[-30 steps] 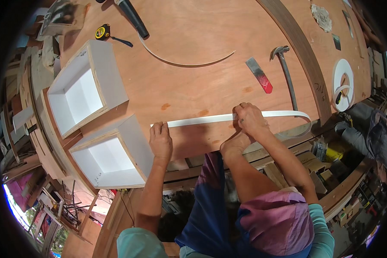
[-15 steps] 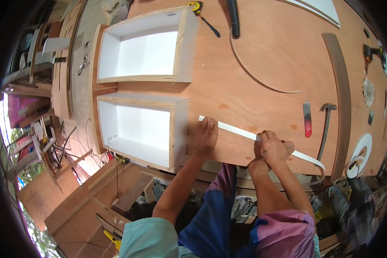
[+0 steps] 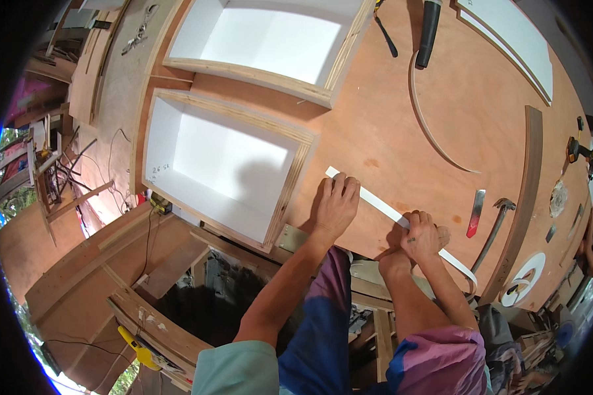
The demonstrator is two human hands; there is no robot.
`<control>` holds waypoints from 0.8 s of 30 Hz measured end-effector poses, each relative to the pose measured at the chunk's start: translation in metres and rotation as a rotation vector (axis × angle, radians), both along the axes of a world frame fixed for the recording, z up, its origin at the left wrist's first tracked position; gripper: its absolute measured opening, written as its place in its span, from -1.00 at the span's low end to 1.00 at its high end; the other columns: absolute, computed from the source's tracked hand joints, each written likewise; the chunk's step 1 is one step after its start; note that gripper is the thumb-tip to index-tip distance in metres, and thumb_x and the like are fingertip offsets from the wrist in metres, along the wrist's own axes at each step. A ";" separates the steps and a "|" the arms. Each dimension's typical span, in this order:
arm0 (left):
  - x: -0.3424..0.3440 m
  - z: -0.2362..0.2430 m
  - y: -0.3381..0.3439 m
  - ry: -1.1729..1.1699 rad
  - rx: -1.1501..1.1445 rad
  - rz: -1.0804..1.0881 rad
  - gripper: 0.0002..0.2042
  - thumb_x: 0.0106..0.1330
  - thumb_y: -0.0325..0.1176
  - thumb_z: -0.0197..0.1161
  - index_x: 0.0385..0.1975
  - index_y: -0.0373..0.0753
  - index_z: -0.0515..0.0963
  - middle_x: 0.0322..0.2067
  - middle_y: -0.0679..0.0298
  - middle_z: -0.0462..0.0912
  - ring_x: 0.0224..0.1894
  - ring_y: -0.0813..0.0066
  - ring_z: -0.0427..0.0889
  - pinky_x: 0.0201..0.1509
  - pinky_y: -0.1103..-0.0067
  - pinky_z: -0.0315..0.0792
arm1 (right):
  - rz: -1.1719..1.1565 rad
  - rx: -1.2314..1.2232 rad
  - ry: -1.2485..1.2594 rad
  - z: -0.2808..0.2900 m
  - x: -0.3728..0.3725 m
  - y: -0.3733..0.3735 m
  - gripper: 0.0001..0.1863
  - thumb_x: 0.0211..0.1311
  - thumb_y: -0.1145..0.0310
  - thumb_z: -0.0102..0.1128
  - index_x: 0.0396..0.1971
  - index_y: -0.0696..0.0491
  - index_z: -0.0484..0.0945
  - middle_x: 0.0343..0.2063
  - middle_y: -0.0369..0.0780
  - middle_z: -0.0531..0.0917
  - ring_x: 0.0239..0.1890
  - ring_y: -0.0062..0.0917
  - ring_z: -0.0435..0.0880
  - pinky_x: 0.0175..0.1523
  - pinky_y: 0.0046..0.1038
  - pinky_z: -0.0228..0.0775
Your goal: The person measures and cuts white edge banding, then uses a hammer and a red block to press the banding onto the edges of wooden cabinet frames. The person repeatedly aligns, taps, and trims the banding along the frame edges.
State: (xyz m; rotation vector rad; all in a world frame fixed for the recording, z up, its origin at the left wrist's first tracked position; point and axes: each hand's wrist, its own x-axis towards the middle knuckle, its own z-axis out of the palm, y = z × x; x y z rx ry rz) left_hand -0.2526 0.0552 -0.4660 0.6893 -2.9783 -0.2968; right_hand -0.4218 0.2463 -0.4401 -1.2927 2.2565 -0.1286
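Note:
A white edging strip (image 3: 379, 207) lies diagonally on the plywood bench (image 3: 369, 118), its far right part looping near the edge. My left hand (image 3: 336, 204) has curled fingers pressing on it near its left end. My right hand (image 3: 420, 237) is closed over the strip farther right, with part of my bent bare leg (image 3: 395, 276) beneath it at the bench edge. Just beyond lie a metal blade with a red end (image 3: 476, 214) and a claw hammer (image 3: 491, 234). Left of my hands stands an open white plywood box (image 3: 217, 158).
A second box (image 3: 263, 39), a black tube (image 3: 428, 33), thin curved strip (image 3: 422, 112), white panels (image 3: 507, 46), brown board (image 3: 520, 191), drill (image 3: 576, 150), tape roll (image 3: 527, 276) and tape measure strap (image 3: 385, 36) surround the work area. Scrap wood (image 3: 59, 171) piles at left.
The camera's view has turned, shifting the boxes and bench in the picture. Both hands remain on the white strip, with my left fingers still near its left end.

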 end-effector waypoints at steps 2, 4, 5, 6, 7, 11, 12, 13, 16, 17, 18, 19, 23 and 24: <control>0.001 -0.004 0.000 0.002 0.005 0.015 -0.67 0.16 -0.42 0.17 -0.07 -0.38 0.56 -0.06 0.13 0.48 0.11 0.13 0.40 0.12 0.26 0.34 | 0.016 0.010 0.019 -0.001 0.002 -0.002 -0.65 -0.13 0.44 0.32 -0.24 0.13 0.55 -0.26 -0.04 0.55 -0.16 -0.14 0.57 -0.16 -0.13 0.48; 0.002 -0.007 0.000 0.021 0.009 0.024 -0.67 0.15 -0.42 0.17 -0.08 -0.38 0.56 -0.07 0.14 0.49 0.11 0.15 0.41 0.11 0.26 0.34 | 0.034 0.072 0.007 0.001 0.000 -0.005 -0.63 -0.12 0.45 0.28 -0.20 0.12 0.56 -0.25 -0.07 0.57 -0.14 -0.16 0.57 -0.12 -0.16 0.48; 0.004 -0.009 -0.001 0.038 0.011 0.027 -0.68 0.15 -0.42 0.17 -0.09 -0.38 0.57 -0.07 0.15 0.49 0.10 0.15 0.42 0.10 0.26 0.35 | 0.040 0.101 0.002 0.003 -0.002 -0.006 -0.62 -0.11 0.45 0.27 -0.18 0.11 0.57 -0.24 -0.08 0.58 -0.13 -0.18 0.57 -0.10 -0.18 0.49; 0.006 -0.010 -0.002 0.056 0.013 0.028 -0.68 0.15 -0.42 0.17 -0.10 -0.38 0.57 -0.07 0.16 0.50 0.10 0.16 0.42 0.10 0.26 0.35 | 0.044 0.085 -0.019 0.002 -0.003 -0.004 -0.62 -0.11 0.46 0.26 -0.18 0.11 0.56 -0.23 -0.08 0.58 -0.13 -0.17 0.58 -0.10 -0.18 0.48; 0.006 -0.009 -0.003 0.056 0.019 0.026 -0.68 0.16 -0.41 0.16 -0.09 -0.38 0.57 -0.08 0.16 0.50 0.10 0.17 0.42 0.10 0.26 0.34 | 0.044 0.069 -0.038 0.000 -0.005 -0.002 -0.62 -0.11 0.46 0.26 -0.18 0.12 0.56 -0.23 -0.07 0.58 -0.13 -0.17 0.58 -0.10 -0.17 0.48; 0.005 -0.007 -0.005 0.035 0.006 0.003 -0.68 0.16 -0.40 0.16 -0.09 -0.37 0.57 -0.09 0.18 0.51 0.10 0.21 0.42 0.09 0.28 0.34 | 0.033 0.006 -0.055 -0.003 -0.004 0.005 -0.61 -0.12 0.48 0.26 -0.16 0.13 0.55 -0.22 -0.05 0.57 -0.14 -0.16 0.58 -0.11 -0.18 0.48; 0.003 -0.006 -0.005 0.024 -0.006 -0.006 -0.68 0.16 -0.40 0.16 -0.08 -0.36 0.57 -0.09 0.18 0.52 0.10 0.21 0.43 0.09 0.29 0.34 | 0.036 0.009 -0.042 -0.003 -0.005 0.007 -0.60 -0.12 0.48 0.26 -0.16 0.14 0.54 -0.22 -0.05 0.57 -0.14 -0.16 0.58 -0.11 -0.18 0.47; 0.005 -0.006 -0.006 0.018 -0.004 -0.024 -0.67 0.17 -0.40 0.15 -0.08 -0.37 0.57 -0.09 0.18 0.52 0.10 0.22 0.43 0.08 0.30 0.34 | 0.040 0.005 -0.035 -0.004 -0.003 0.007 -0.59 -0.13 0.48 0.26 -0.15 0.15 0.54 -0.22 -0.04 0.56 -0.14 -0.15 0.57 -0.11 -0.18 0.47; 0.008 -0.004 -0.012 -0.013 0.001 -0.061 -0.66 0.17 -0.39 0.15 -0.07 -0.38 0.57 -0.07 0.18 0.52 0.09 0.24 0.43 0.06 0.32 0.33 | 0.086 -0.032 -0.031 -0.001 -0.005 0.004 -0.65 -0.06 0.47 0.25 -0.18 0.18 0.53 -0.27 -0.02 0.55 -0.18 -0.12 0.57 -0.14 -0.15 0.47; 0.008 -0.002 -0.014 -0.030 0.003 -0.063 -0.66 0.17 -0.39 0.14 -0.07 -0.38 0.56 -0.07 0.18 0.52 0.08 0.25 0.43 0.05 0.32 0.33 | 0.109 -0.046 -0.033 0.000 -0.005 0.003 -0.68 -0.02 0.47 0.25 -0.20 0.19 0.53 -0.29 -0.02 0.54 -0.20 -0.11 0.57 -0.15 -0.14 0.47; 0.009 -0.001 -0.015 -0.047 0.005 -0.062 -0.66 0.17 -0.39 0.14 -0.07 -0.39 0.56 -0.07 0.18 0.52 0.08 0.25 0.43 0.04 0.33 0.33 | 0.141 -0.081 -0.036 -0.002 -0.004 0.001 -0.69 -0.01 0.47 0.25 -0.20 0.20 0.52 -0.28 -0.01 0.54 -0.19 -0.11 0.57 -0.14 -0.15 0.47; 0.009 0.000 -0.017 -0.053 -0.002 -0.044 -0.66 0.17 -0.39 0.14 -0.07 -0.39 0.56 -0.07 0.19 0.53 0.08 0.25 0.43 0.05 0.33 0.33 | 0.177 -0.119 -0.033 -0.003 -0.007 -0.002 -0.69 -0.01 0.48 0.24 -0.21 0.21 0.52 -0.28 -0.01 0.54 -0.18 -0.11 0.57 -0.12 -0.16 0.48; 0.024 0.000 -0.027 -0.073 -0.052 -0.004 -0.65 0.16 -0.40 0.13 -0.06 -0.40 0.55 -0.07 0.18 0.53 0.09 0.25 0.44 0.06 0.34 0.34 | 0.236 -0.150 -0.050 -0.010 -0.005 -0.020 -0.69 0.00 0.49 0.24 -0.21 0.23 0.51 -0.27 -0.01 0.54 -0.16 -0.12 0.56 -0.08 -0.21 0.50; 0.027 0.000 -0.028 -0.078 -0.071 -0.004 -0.64 0.15 -0.41 0.13 -0.05 -0.40 0.55 -0.07 0.18 0.53 0.09 0.25 0.44 0.07 0.35 0.34 | 0.218 -0.161 -0.045 -0.010 -0.004 -0.022 -0.70 -0.03 0.51 0.23 -0.22 0.23 0.52 -0.26 -0.02 0.55 -0.16 -0.14 0.56 -0.07 -0.23 0.49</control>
